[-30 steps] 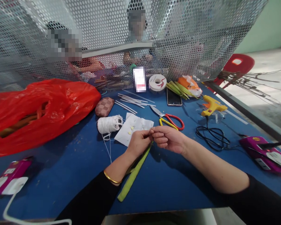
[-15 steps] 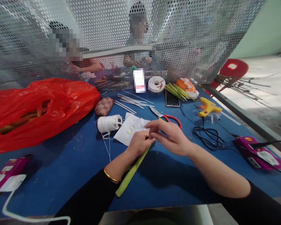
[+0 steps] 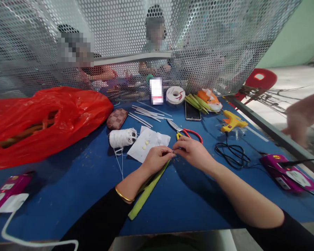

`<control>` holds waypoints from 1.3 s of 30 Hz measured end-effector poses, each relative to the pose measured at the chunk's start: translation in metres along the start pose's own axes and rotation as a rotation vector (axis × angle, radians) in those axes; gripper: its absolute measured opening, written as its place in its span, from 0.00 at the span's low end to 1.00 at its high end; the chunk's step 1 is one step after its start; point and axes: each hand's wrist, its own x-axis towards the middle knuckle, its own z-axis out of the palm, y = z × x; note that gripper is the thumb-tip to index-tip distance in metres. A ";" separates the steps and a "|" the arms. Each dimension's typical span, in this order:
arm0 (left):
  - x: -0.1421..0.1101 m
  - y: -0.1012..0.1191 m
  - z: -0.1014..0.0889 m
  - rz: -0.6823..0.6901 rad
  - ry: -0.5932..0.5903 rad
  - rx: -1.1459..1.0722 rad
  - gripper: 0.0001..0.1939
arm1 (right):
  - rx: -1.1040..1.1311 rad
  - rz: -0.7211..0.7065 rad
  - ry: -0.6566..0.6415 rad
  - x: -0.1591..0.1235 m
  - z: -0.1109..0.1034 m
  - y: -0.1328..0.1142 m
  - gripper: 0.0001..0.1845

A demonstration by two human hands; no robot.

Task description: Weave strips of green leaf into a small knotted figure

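The white reel [image 3: 175,94] at the back bears a red mark on its face, with print too small to read; the purple box [image 3: 288,173] at the right has a gold emblem and a pale label, likewise illegible, and the lettering on the orange packet [image 3: 209,99] cannot be made out. The lit screen [image 3: 156,90] is blurred over. The left hand [image 3: 158,160] grasps the upper end of the green strip [image 3: 146,200], which slants from beneath its fingers toward the near edge of the blue tabletop [image 3: 78,174]. The right hand [image 3: 191,151] has its fingertips drawn together right against the left's; whether they grip anything cannot be told. Just beyond lie the paper [image 3: 150,141], bearing pale yellow bits, and the scissors [image 3: 185,130], their red and yellow handles near the right hand. Half a second earlier the right hand was spread over the left's fingertips; now it is lower and pinched in, and more of the paper shows. Another person's hand [image 3: 298,118], blurred, has appeared at the right edge, while the strip lies nearly as before.
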 end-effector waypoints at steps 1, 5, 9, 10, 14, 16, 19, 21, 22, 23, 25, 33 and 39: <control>0.000 0.000 0.000 -0.002 -0.009 0.011 0.08 | 0.002 0.002 0.005 0.001 0.000 0.000 0.06; 0.000 0.003 -0.002 -0.017 -0.041 0.030 0.09 | 0.075 0.046 0.069 0.003 0.000 0.003 0.07; 0.000 0.005 -0.003 -0.031 -0.052 -0.027 0.10 | 0.066 0.172 0.104 0.002 0.003 0.002 0.07; 0.000 0.006 -0.003 -0.035 -0.056 -0.054 0.11 | 0.034 0.183 0.103 0.001 0.004 0.000 0.07; 0.000 0.008 -0.003 -0.102 -0.049 -0.199 0.14 | -0.167 0.157 0.078 -0.003 0.000 -0.009 0.05; 0.000 0.008 -0.003 -0.133 -0.028 -0.254 0.13 | -0.226 0.158 0.066 -0.004 -0.004 -0.013 0.05; 0.002 0.007 -0.004 -0.169 -0.003 -0.327 0.12 | -0.210 0.171 0.001 -0.004 -0.010 -0.014 0.05; 0.003 0.007 -0.005 -0.197 0.003 -0.368 0.12 | -0.136 0.153 -0.097 -0.005 -0.012 -0.014 0.06; 0.004 0.006 -0.005 -0.208 0.006 -0.380 0.11 | -0.089 0.139 -0.145 -0.005 -0.012 -0.014 0.06; 0.004 0.006 -0.006 -0.218 0.010 -0.387 0.10 | -0.046 0.126 -0.184 -0.006 -0.012 -0.014 0.06; 0.004 0.006 -0.006 -0.231 0.025 -0.392 0.07 | 0.007 0.111 -0.226 -0.007 -0.012 -0.014 0.06; 0.003 0.002 -0.007 -0.160 0.047 -0.296 0.04 | 0.293 0.166 -0.010 -0.001 -0.004 -0.006 0.07; -0.002 0.008 -0.013 0.198 0.099 0.225 0.06 | 0.396 0.262 0.052 0.003 0.018 0.005 0.06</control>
